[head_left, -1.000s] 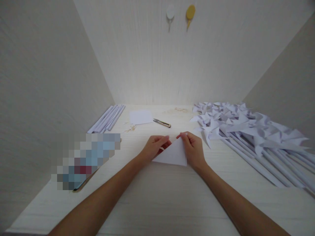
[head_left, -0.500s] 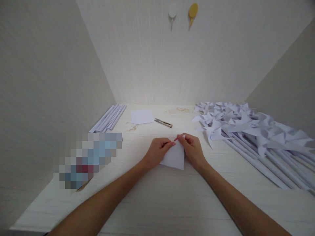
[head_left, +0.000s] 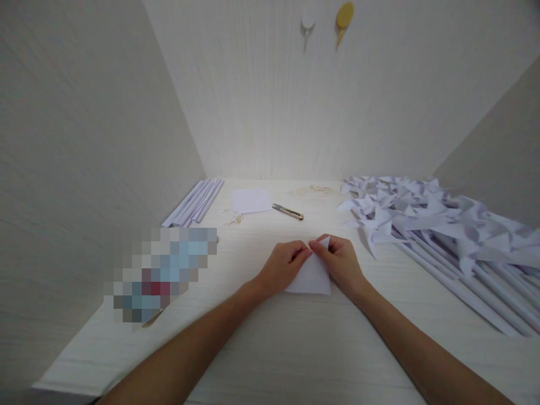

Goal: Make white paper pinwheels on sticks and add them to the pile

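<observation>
Between my hands is a white sheet of paper (head_left: 313, 278), its lower edge hanging toward me over the table. My left hand (head_left: 283, 264) pinches it at the upper left, thumb and fingers closed. On the upper right edge, my right hand (head_left: 340, 260) grips the same sheet, with a paper corner poking up beside its thumb. The two sets of fingertips nearly meet at the top, so they hide part of that edge. Thread snips (head_left: 287, 211) lie beyond the hands, blades pointing left. Left of them rests a flat stack of white paper (head_left: 252, 201).
Many paper pinwheels (head_left: 400, 211) on rolled paper sticks (head_left: 458, 284) are piled at the right. Several rolled paper tubes (head_left: 194, 202) lie at the back left, behind a pixelated item (head_left: 169, 275). Two hooks, one yellow (head_left: 345, 17), are on the back wall (head_left: 270, 101).
The view has shifted, so everything sits slightly farther right. My fingers have changed their hold at the paper's top edge, the right thumb now lying over it. Both hands still hold the sheet.
</observation>
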A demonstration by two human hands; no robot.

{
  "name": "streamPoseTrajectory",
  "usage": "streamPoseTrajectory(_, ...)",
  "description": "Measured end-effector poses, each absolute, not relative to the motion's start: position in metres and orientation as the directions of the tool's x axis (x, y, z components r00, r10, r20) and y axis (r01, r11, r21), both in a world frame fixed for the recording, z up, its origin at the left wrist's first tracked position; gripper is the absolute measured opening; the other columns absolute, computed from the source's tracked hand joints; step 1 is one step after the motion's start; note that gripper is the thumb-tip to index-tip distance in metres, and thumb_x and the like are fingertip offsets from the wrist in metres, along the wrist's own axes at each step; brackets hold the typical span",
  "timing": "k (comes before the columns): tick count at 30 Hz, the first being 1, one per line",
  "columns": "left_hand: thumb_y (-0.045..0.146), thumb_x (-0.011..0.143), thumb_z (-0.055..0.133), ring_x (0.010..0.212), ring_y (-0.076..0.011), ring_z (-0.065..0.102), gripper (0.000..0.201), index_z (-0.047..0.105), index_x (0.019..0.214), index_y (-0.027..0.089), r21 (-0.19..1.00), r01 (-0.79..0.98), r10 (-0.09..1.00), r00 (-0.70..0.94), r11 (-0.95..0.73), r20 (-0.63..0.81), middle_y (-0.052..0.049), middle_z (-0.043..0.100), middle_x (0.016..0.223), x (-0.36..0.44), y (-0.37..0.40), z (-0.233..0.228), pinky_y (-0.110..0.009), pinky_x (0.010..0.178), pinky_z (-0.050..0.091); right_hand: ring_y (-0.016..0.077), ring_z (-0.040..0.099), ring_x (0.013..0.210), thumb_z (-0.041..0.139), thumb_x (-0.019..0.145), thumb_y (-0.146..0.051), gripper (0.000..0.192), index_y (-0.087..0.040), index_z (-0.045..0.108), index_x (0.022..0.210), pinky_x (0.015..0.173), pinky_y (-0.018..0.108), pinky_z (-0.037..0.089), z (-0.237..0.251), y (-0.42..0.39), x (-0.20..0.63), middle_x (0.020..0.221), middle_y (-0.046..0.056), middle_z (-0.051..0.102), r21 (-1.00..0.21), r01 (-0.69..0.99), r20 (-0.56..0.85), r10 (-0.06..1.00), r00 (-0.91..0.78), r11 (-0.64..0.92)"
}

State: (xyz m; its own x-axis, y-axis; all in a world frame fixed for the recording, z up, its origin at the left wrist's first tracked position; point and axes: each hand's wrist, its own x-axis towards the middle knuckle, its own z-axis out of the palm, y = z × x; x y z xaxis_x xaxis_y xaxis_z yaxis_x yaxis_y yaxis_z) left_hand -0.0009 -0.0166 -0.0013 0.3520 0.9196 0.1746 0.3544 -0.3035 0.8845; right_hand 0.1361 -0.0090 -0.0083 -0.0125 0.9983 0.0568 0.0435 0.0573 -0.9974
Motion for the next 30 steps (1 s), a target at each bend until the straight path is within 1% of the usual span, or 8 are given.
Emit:
streamPoseTrajectory(4,0.03,0.078,0.043,0.052,-0.0094,0.036,0.027,0.042,0.054,0.017,0.891,0.341,0.92,0.352,-0.299,0.174,0.004,0.04,0.051,0.0,-0.015,-0.003,-0.023,0.05,0.026,0.0068,0.032,0.039,0.068,0.057,-0.04,0.031,-0.017,0.053,0.045,0.037,0.022,0.022,-0.011,-0.009,0.136,0.04,-0.005,0.042,-0.991,0.064,0.123,0.991,0.053,0.12)
streamPoseTrajectory(8,0.032,0.076,0.044,0.05,-0.0087,0.032,0.026,0.044,0.055,0.017,0.921,0.297,0.928,0.346,-0.25,0.14,0.005,0.038,0.051,0.0,-0.014,-0.006,-0.023,0.049,0.024,0.0072,0.032,0.035,0.063,0.061,-0.053,0.041,-0.017,0.053,0.046,0.035,0.023,0.021,-0.014,-0.007,0.136,0.039,-0.004,0.042,-0.999,-0.052,0.006,1.0,-0.014,0.006)
streamPoseTrajectory(10,0.033,0.076,0.044,0.049,-0.0084,0.031,0.026,0.044,0.055,0.017,0.933,0.272,0.925,0.359,-0.235,0.128,0.005,0.037,0.05,0.0,-0.014,-0.005,-0.023,0.048,0.023,0.0075,0.031,0.033,0.06,0.062,-0.058,0.044,-0.017,0.053,0.047,0.034,0.023,0.02,-0.016,-0.007,0.137,0.037,-0.004,0.041,-0.998,-0.064,-0.022,0.999,-0.023,-0.023)
streamPoseTrajectory(14,0.031,0.073,0.046,0.049,-0.0082,0.031,0.026,0.045,0.052,0.016,0.943,0.245,0.917,0.381,-0.224,0.119,0.004,0.036,0.049,0.0,-0.013,-0.002,-0.023,0.048,0.023,0.0069,0.03,0.033,0.061,0.063,-0.058,0.045,-0.018,0.047,0.045,0.034,0.023,0.019,-0.02,-0.007,0.138,0.037,-0.005,0.039,-0.998,-0.062,-0.005,1.0,0.002,-0.005)
streamPoseTrajectory(18,0.032,0.073,0.045,0.048,-0.008,0.033,0.025,0.047,0.054,0.016,0.958,0.231,0.943,0.322,-0.171,0.091,0.004,0.039,0.05,0.001,-0.011,-0.002,-0.023,0.046,0.023,0.007,0.031,0.034,0.058,0.066,-0.058,0.045,-0.017,0.049,0.048,0.034,0.023,0.021,-0.019,-0.004,0.138,0.038,-0.005,0.039,-0.998,-0.056,0.018,1.0,-0.017,0.017)
streamPoseTrajectory(21,0.037,0.073,0.046,0.045,-0.0073,0.033,0.027,0.047,0.055,0.016,0.962,0.241,0.934,0.354,-0.132,0.039,0.005,0.039,0.048,-0.001,-0.011,-0.004,-0.022,0.044,0.022,0.0072,0.03,0.033,0.052,0.068,-0.061,0.048,-0.017,0.05,0.05,0.034,0.023,0.02,-0.016,-0.002,0.141,0.037,-0.005,0.038,-0.998,0.003,0.059,0.997,0.042,0.059)
streamPoseTrajectory(25,0.039,0.073,0.046,0.037,-0.0062,0.03,0.027,0.046,0.057,0.017,0.965,0.254,0.89,0.451,-0.057,-0.066,0.008,0.036,0.039,-0.004,-0.013,-0.003,-0.02,0.04,0.021,0.0071,0.028,0.035,0.05,0.07,-0.057,0.047,-0.017,0.045,0.045,0.036,0.023,0.021,-0.01,0.0,0.15,0.037,-0.006,0.034,-0.972,0.186,0.185,0.957,0.222,0.145)
streamPoseTrajectory(30,0.042,0.079,0.035,0.035,-0.0054,0.028,0.035,0.045,0.057,0.017,0.967,0.244,0.88,0.471,-0.065,-0.06,0.007,0.034,0.039,-0.004,-0.014,0.0,-0.02,0.039,0.021,0.0081,0.03,0.04,0.046,0.075,-0.047,0.043,-0.018,0.04,0.044,0.04,0.024,0.023,-0.006,-0.001,0.155,0.04,-0.005,0.032,-0.909,0.346,0.337,0.899,0.281,0.232)
